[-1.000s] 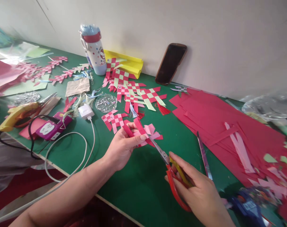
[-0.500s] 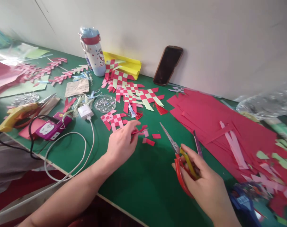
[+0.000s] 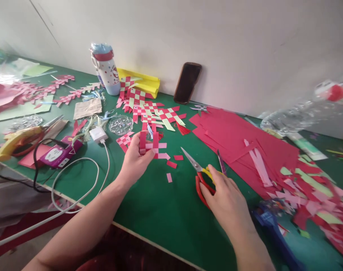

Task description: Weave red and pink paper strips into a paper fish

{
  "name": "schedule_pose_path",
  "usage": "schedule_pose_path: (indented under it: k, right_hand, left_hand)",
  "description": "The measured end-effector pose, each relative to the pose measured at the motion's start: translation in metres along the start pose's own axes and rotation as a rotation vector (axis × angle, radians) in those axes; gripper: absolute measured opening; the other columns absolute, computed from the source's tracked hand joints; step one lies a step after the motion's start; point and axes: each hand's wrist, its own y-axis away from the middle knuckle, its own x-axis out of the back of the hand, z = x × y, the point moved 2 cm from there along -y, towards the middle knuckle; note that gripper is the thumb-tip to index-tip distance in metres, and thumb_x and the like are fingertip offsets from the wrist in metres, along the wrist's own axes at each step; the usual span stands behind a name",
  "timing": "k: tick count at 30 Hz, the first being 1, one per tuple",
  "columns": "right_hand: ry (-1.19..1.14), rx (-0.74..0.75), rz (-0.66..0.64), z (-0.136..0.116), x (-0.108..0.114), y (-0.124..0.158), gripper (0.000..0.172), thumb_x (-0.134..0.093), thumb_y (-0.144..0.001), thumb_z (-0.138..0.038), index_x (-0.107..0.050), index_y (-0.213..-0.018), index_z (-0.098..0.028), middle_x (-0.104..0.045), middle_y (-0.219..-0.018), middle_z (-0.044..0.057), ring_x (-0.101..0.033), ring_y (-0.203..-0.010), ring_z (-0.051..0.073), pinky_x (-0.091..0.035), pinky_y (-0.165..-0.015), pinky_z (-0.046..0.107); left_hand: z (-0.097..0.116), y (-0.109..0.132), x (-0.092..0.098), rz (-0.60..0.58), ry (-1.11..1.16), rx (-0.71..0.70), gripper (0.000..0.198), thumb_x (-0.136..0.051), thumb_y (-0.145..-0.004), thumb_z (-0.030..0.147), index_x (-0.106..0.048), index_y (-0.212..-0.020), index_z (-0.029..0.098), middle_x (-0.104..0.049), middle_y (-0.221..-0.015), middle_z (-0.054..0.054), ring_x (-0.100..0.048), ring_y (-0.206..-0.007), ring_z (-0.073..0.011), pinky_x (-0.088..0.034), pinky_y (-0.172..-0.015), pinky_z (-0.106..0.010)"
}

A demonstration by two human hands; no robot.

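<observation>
My left hand (image 3: 137, 160) pinches a woven red-and-pink paper piece (image 3: 149, 145), its strip ends sticking out to the right. Around the handles of a pair of scissors (image 3: 198, 168) curls my right hand (image 3: 224, 197); the blades are together and point up and left, low over the table. One handle is red, the other yellow. Small cut paper bits (image 3: 172, 164) lie between the two hands. Behind my left hand are several woven paper fish (image 3: 171, 114), some with tassels, and a clear round dish of small beads (image 3: 121, 125).
A cartoon bottle (image 3: 107, 71) and a phone (image 3: 187, 82) stand by the wall. Red paper sheets (image 3: 230, 139), scraps (image 3: 315, 199) and a plastic bottle (image 3: 296, 109) are right. A purple power strip (image 3: 60, 153), white cable (image 3: 103, 180) and yellow-handled tool (image 3: 17, 139) sit left.
My left hand has turned, so the woven paper piece now shows its flat face. My right hand and the scissors are lower to the table, the blades now together. The view has shifted.
</observation>
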Motion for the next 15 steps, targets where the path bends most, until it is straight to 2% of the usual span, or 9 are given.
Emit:
schedule_pose_path:
  k: [2,5,8,10,12,15]
  right_hand:
    - [0.038,0.023,0.009,-0.001,0.000,0.000,0.053,-0.044,-0.094,-0.044,-0.050,-0.133,-0.009,-0.069,-0.114,0.020,-0.065,-0.105,0.031,-0.052,-0.088,0.046]
    - [0.112,0.059,0.021,-0.004,0.005,0.000,0.047,-0.041,-0.096,-0.040,-0.053,-0.129,-0.008,-0.069,-0.111,0.021,-0.065,-0.103,0.032,-0.050,-0.089,0.048]
    - [0.160,0.084,0.023,-0.016,0.017,-0.001,0.039,-0.042,-0.097,-0.036,-0.060,-0.121,-0.012,-0.069,-0.109,0.021,-0.063,-0.103,0.032,-0.049,-0.091,0.050]
    - [0.098,0.110,0.012,-0.031,0.022,-0.004,0.041,-0.044,-0.097,-0.039,-0.058,-0.125,-0.012,-0.066,-0.117,0.020,-0.060,-0.111,0.033,-0.047,-0.095,0.050]
    - [-0.036,0.170,-0.088,-0.050,0.019,-0.013,0.051,-0.047,-0.096,-0.044,-0.050,-0.137,-0.014,-0.059,-0.133,0.018,-0.052,-0.125,0.032,-0.045,-0.103,0.049]
    - [-0.189,0.206,-0.345,-0.070,0.003,-0.033,0.066,-0.054,-0.091,-0.049,-0.038,-0.148,-0.021,-0.043,-0.151,0.013,-0.035,-0.142,0.030,-0.037,-0.112,0.050]
  left_hand:
    - [0.002,0.002,0.001,-0.020,0.000,0.000,0.054,-0.067,-0.078,0.020,-0.050,-0.129,0.021,-0.064,-0.093,0.000,-0.062,-0.076,-0.0116,-0.052,-0.069,-0.023]
    - [0.005,0.014,0.007,-0.123,-0.030,0.057,0.061,-0.067,-0.078,0.020,-0.045,-0.135,0.023,-0.062,-0.092,0.000,-0.058,-0.073,-0.0106,-0.050,-0.068,-0.022]
    - [0.006,0.033,0.023,-0.263,-0.112,0.146,0.071,-0.068,-0.078,0.020,-0.039,-0.142,0.028,-0.062,-0.096,0.000,-0.056,-0.068,-0.0103,-0.049,-0.065,-0.023]
    - [0.005,0.044,0.036,-0.352,-0.178,0.190,0.073,-0.069,-0.077,0.019,-0.040,-0.143,0.027,-0.061,-0.085,0.001,-0.055,-0.067,-0.0117,-0.048,-0.064,-0.024]
    - [0.002,0.052,0.048,-0.394,-0.213,0.213,0.073,-0.068,-0.077,0.019,-0.040,-0.144,0.026,-0.062,-0.080,0.002,-0.055,-0.066,-0.0124,-0.048,-0.064,-0.024]
    - [-0.007,0.055,0.060,-0.412,-0.176,0.217,0.075,-0.068,-0.078,0.021,-0.036,-0.146,0.025,-0.064,-0.085,0.000,-0.058,-0.068,-0.0131,-0.048,-0.066,-0.024]
